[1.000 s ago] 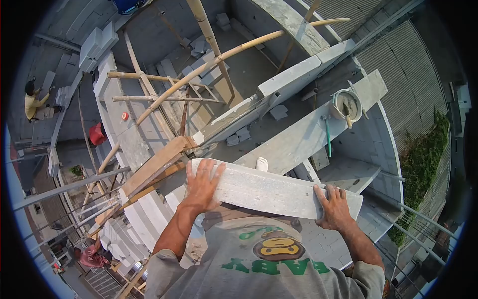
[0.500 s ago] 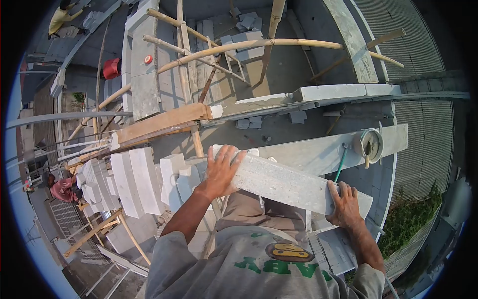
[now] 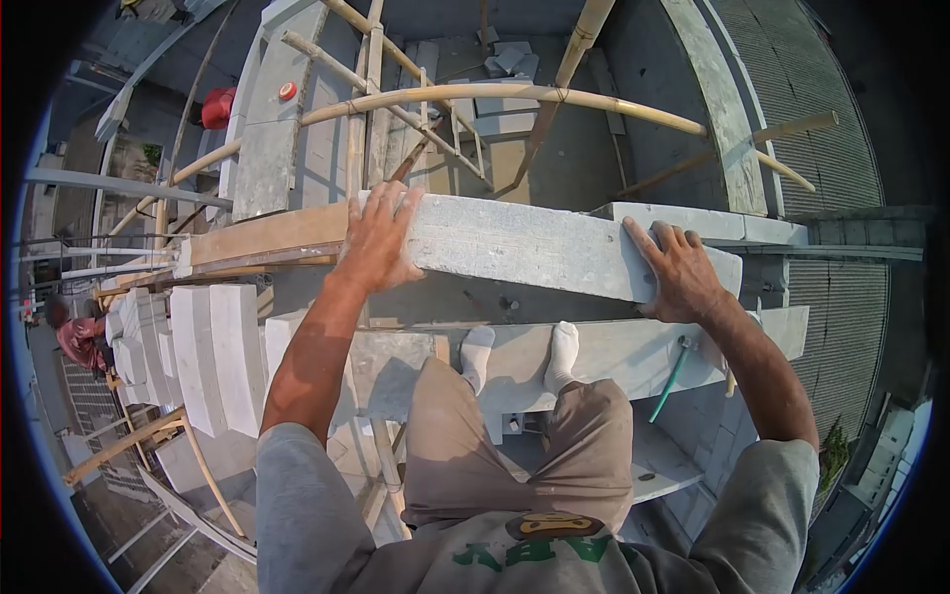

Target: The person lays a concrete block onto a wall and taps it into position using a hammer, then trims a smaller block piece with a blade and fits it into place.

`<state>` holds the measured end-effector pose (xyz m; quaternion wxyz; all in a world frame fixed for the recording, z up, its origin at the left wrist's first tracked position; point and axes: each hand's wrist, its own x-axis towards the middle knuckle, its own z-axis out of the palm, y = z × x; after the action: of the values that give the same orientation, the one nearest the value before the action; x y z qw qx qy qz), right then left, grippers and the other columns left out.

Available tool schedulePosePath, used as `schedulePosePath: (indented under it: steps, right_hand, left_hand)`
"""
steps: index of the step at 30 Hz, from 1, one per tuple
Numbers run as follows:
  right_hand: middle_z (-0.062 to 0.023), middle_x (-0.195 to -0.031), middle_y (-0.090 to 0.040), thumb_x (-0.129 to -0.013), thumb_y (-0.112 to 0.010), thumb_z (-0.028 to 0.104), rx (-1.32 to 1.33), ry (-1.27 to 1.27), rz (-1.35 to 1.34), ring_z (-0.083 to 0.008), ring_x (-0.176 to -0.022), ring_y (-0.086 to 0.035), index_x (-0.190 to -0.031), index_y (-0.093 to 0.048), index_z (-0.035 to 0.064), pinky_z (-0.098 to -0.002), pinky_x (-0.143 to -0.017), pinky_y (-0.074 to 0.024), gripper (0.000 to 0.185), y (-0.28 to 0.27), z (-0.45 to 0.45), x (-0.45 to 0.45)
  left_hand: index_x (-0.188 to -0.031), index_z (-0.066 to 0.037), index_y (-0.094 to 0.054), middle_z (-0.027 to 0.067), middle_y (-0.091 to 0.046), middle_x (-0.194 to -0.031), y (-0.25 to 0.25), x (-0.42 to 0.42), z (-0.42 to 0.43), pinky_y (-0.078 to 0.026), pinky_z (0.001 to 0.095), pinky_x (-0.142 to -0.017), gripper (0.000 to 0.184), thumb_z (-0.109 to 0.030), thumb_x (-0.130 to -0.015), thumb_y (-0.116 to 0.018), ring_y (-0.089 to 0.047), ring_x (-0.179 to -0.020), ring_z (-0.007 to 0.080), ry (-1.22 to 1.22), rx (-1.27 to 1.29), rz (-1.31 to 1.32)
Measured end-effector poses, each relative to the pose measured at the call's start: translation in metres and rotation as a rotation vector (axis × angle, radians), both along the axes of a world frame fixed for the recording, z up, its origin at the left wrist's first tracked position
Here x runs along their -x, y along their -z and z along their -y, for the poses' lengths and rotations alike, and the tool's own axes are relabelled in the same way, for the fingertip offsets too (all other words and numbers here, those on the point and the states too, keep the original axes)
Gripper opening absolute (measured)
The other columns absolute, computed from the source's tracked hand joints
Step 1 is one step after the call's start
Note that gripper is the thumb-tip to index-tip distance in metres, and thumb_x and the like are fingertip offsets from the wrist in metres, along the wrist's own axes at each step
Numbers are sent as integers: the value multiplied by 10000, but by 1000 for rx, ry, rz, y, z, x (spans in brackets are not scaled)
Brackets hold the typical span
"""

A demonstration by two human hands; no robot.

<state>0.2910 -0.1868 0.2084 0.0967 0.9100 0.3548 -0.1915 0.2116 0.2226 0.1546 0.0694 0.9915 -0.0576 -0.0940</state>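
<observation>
A long, light-grey aerated concrete block (image 3: 524,246) stretches between my hands in front of me, its right end a little nearer to me. My left hand (image 3: 381,238) grips the block's left end, fingers over the far edge. At the other end, my right hand (image 3: 683,269) has its fingers spread over the top and the near edge. Beneath or just behind the block runs the wall, with white blocks (image 3: 762,230) along its top at the right and a wooden board (image 3: 262,238) at the left. Whether the block touches the wall I cannot tell.
My white-socked feet (image 3: 564,351) stand on a plank (image 3: 643,361). A green-handled tool (image 3: 673,381) lies on it, near my right arm. Several blocks (image 3: 236,346) stand at the left, near a person in a red shirt (image 3: 81,342). Bamboo poles (image 3: 445,92) cross beyond the wall.
Both hands have carried the block forward, away from my body and over the wall line. My feet and the plank now show below it. The bucket on the plank is now mostly hidden behind my right arm.
</observation>
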Motion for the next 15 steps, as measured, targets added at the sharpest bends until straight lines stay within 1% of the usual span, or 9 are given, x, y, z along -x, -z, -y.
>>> schedulePosePath:
  steps: [1,2,5,7,8,11,14,15]
  right_hand:
    - [-198,-1251,-440,-499,-863,262,45,11,-17,-345,-1170,-482,-1525,-161,196,-471,-1017,-378,1244,9,-10,-16]
    - [-188,-1260,-440,-485,-873,264,7,-49,59,-334,-1170,-484,-1526,-154,199,-463,-1015,-385,1267,29,-10,-31]
    - [-185,-1261,-454,-512,-887,298,49,-89,145,-322,-1167,-492,-1525,-157,206,-457,-1006,-398,1252,73,-26,-67]
    - [-182,-1247,-465,-520,-894,335,71,-99,149,-321,-1162,-499,-1524,-157,205,-457,-995,-410,1252,100,-38,-89]
    - [-180,-1240,-471,-523,-898,353,80,-100,145,-320,-1159,-503,-1523,-157,204,-456,-989,-417,1253,115,-43,-96]
    - [-181,-1220,-483,-527,-898,403,65,-135,135,-320,-1158,-512,-1523,-152,200,-461,-969,-440,1261,166,-56,-115]
    - [-185,-1217,-483,-559,-878,411,67,-144,113,-322,-1163,-512,-1522,-147,201,-472,-959,-450,1227,213,-71,-124]
    - [-190,-1222,-479,-570,-871,406,60,-151,90,-323,-1163,-513,-1522,-145,202,-478,-957,-451,1215,227,-74,-127]
  left_hand:
    - [-1455,-128,-282,163,-329,-1430,17,-13,-4,-240,584,-1090,1187,-334,-456,-888,-267,-1370,366,-16,-24,23]
    - [-1454,-129,-281,162,-329,-1430,33,-27,-9,-245,572,-1094,1180,-325,-460,-886,-268,-1370,365,-37,-34,54]
    - [-1450,-132,-282,159,-331,-1429,88,-46,-11,-257,544,-1103,1164,-307,-469,-883,-272,-1371,359,-102,-33,101]
    - [-1445,-133,-290,158,-334,-1429,121,-57,-18,-261,534,-1106,1154,-304,-469,-883,-277,-1371,354,-145,-34,117]
    - [-1441,-134,-296,156,-346,-1422,136,-61,-20,-258,539,-1106,1160,-307,-456,-884,-291,-1365,354,-154,-26,140]
    - [-1472,-150,-247,134,-333,-1443,179,-75,-39,-224,588,-1119,1201,-327,-479,-899,-269,-1383,335,-145,-100,121]
    - [-1443,-134,-295,146,-370,-1424,203,-81,-45,-205,532,-1142,1190,-313,-429,-891,-294,-1375,325,-174,-226,110]
    - [-1445,-133,-293,145,-370,-1428,214,-83,-50,-192,531,-1148,1195,-315,-427,-892,-293,-1378,319,-167,-236,95]
